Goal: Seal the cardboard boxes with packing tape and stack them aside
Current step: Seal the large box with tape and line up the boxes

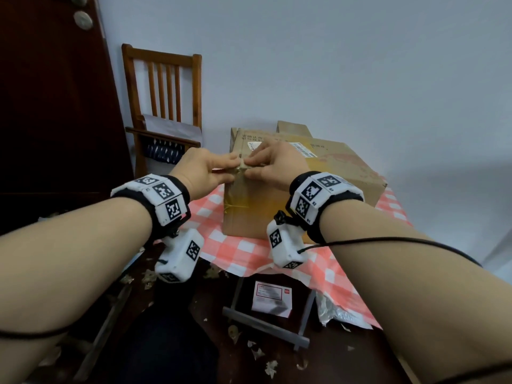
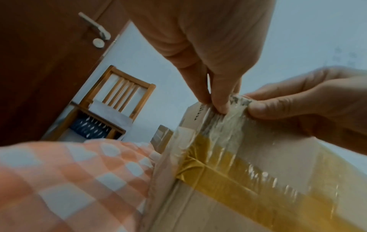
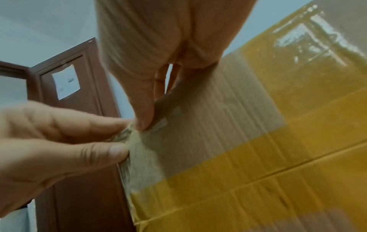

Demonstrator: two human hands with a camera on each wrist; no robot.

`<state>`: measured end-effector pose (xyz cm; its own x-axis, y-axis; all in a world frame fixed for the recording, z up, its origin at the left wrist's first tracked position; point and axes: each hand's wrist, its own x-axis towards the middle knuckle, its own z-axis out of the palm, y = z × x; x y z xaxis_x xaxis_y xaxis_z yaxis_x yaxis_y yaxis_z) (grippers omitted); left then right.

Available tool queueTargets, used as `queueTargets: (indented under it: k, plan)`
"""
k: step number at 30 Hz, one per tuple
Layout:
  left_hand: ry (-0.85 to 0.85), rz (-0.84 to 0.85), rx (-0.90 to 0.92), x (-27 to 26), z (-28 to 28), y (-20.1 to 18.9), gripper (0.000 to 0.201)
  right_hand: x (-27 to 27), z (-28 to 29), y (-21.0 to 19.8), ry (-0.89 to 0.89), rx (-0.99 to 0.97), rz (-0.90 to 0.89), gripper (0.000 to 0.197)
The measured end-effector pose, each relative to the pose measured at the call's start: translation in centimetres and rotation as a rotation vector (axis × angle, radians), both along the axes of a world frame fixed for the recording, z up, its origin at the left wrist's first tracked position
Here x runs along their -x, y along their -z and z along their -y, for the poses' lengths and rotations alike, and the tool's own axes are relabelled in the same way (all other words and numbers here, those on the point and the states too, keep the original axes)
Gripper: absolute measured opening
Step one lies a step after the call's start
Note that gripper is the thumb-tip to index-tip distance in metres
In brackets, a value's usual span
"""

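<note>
Head view. We see a closed cardboard box [image 1: 304, 184] at frame centre, standing on a table with a red-and-white checked tablecloth [image 1: 243, 245]. Its contents are hidden. A second cardboard box [image 1: 293, 128] shows behind it, only partly visible. Yellow tape [image 1: 235, 207] crosses the near face of the front box. The left hand [image 1: 205, 167] and the right hand [image 1: 274, 164] meet at the box's near upper corner, and both pinch a crumpled strip of clear tape [image 1: 241, 167] between thumb and fingertips. A wooden chair [image 1: 163, 106] stands at upper left, beside a dark door [image 1: 55, 106].

Left wrist view. The left hand [image 2: 208, 55] comes down from the top centre. Its fingertips [image 2: 220, 105] are pressed together on the clear tape [image 2: 224, 124] at the box [image 2: 248, 204] corner. The right hand [image 2: 309, 103] enters from the right and pinches the same strip just beside them. Below, the strip overlaps the yellow tape [image 2: 238, 172]. The tablecloth [image 2: 69, 180] fills the lower left; the chair [image 2: 119, 97] sits left of centre.

Right wrist view. The right hand [image 3: 158, 55] comes down from the top centre, thumb tip pressed on the clear tape [image 3: 139, 150] at the box [image 3: 208, 109] edge. The left hand [image 3: 55, 141] enters from the left, pinching the crumpled end between thumb and forefinger. Yellow tape [image 3: 258, 164] crosses the box's face at right. A door [image 3: 79, 94] stands at left.
</note>
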<state>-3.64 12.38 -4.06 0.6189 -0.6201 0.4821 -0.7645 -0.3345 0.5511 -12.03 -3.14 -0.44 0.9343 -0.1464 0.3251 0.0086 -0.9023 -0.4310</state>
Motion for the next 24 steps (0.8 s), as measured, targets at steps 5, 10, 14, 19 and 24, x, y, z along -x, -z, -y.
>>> queueTargets:
  k: [5, 10, 14, 19, 24]
  plan:
    - [-0.037, -0.034, 0.149, 1.0, 0.3, -0.3, 0.03, 0.2, 0.0, 0.1, 0.033, -0.182, 0.051, 0.024]
    - [-0.068, 0.05, 0.0, 0.8, 0.9, -0.8, 0.03, 0.4, -0.6, 0.3, 0.021, 0.059, 0.006, 0.045]
    - [-0.067, 0.004, 0.03, 0.8, 1.0, -1.3, 0.016, -0.2, -0.4, 0.7, 0.048, 0.06, 0.007, 0.042]
    - [-0.134, -0.057, 0.08, 1.0, 0.8, -1.3, 0.008, 0.1, 0.1, -0.1, 0.065, -0.404, 0.068, 0.011]
    - [-0.243, -0.368, -0.017, 1.1, 2.6, -1.4, 0.05, -1.0, -0.5, 0.3, 0.206, -0.255, 0.103, 0.024]
